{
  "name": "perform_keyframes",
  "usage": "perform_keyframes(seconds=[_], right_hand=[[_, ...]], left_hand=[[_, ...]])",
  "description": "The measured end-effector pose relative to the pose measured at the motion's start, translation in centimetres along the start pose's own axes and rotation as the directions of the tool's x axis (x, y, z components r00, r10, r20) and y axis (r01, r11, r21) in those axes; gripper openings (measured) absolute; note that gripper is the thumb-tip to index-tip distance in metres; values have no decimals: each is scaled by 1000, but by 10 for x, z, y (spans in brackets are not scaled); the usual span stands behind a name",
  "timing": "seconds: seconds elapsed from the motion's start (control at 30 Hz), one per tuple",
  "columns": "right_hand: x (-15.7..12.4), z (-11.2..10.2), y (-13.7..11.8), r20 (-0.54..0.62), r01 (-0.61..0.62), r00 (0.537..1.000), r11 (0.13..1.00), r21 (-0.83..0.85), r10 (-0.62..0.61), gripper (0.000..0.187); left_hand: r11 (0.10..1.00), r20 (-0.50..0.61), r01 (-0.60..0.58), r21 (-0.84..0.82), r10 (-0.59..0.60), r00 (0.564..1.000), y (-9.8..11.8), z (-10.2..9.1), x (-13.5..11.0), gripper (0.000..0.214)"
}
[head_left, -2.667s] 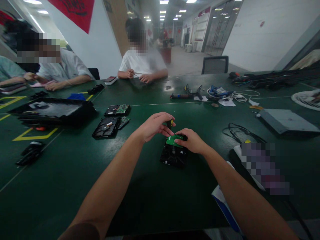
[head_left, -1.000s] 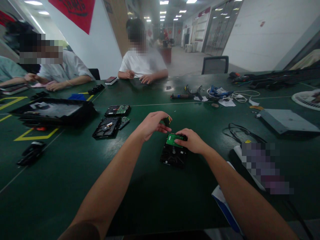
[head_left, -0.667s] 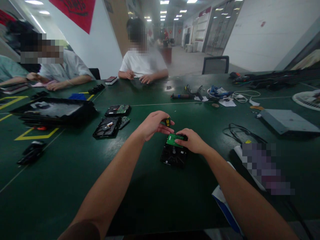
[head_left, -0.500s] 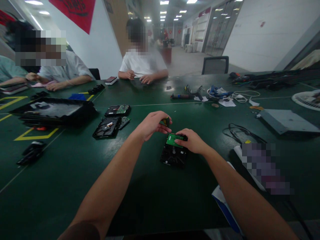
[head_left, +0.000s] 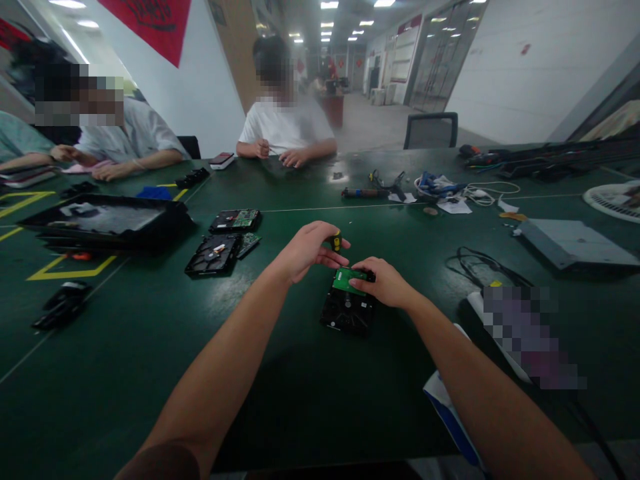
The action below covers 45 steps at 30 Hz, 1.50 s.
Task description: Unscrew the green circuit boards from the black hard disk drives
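A black hard drive [head_left: 347, 309] lies on the green table [head_left: 310, 393] in front of me, its green circuit board [head_left: 345, 279] facing up. My left hand [head_left: 306, 251] is curled round the black and yellow handle of a small screwdriver [head_left: 336, 242], held upright over the drive's far edge. My right hand [head_left: 381, 283] rests on the far right corner of the drive, fingers pressed down on the circuit board.
Two opened drives [head_left: 214, 254] [head_left: 235, 220] lie to the left, beside a large black tray [head_left: 103, 222]. Cables and tools [head_left: 440, 188] sit at the back right, a grey flat box [head_left: 575, 241] on the right. Two people sit across the table.
My left hand's fingers shift slightly round the screwdriver handle, which turns a little between frames. The right hand and the drive stay in place.
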State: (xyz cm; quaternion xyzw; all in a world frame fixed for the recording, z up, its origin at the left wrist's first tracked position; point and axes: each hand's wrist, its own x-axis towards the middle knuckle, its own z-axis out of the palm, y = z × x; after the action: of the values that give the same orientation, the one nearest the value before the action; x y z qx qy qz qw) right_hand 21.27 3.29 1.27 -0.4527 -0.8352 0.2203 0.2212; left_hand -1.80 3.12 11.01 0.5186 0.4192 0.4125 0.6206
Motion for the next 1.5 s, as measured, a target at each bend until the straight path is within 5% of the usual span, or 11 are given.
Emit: perform_keyframes(seconds=[0.43, 0.7, 1.13, 1.5], right_hand=[[0, 0, -1, 9, -11, 1000, 1000, 12, 11, 30], [-1, 2, 4, -10, -15, 1000, 1000, 4, 15, 34], [-1, 0, 0, 16, -12, 1000, 1000, -9, 12, 33], [-1, 4, 5, -16, 15, 1000, 1000, -2, -15, 31]], left_hand=[[994, -32, -18, 107, 22, 999, 1, -8, 1, 27], [1000, 42, 28, 0, -28, 999, 1, -4, -1, 22], [993, -76, -53, 110, 62, 995, 2, -3, 0, 22], [982, -55, -106, 158, 116, 992, 4, -2, -3, 21]])
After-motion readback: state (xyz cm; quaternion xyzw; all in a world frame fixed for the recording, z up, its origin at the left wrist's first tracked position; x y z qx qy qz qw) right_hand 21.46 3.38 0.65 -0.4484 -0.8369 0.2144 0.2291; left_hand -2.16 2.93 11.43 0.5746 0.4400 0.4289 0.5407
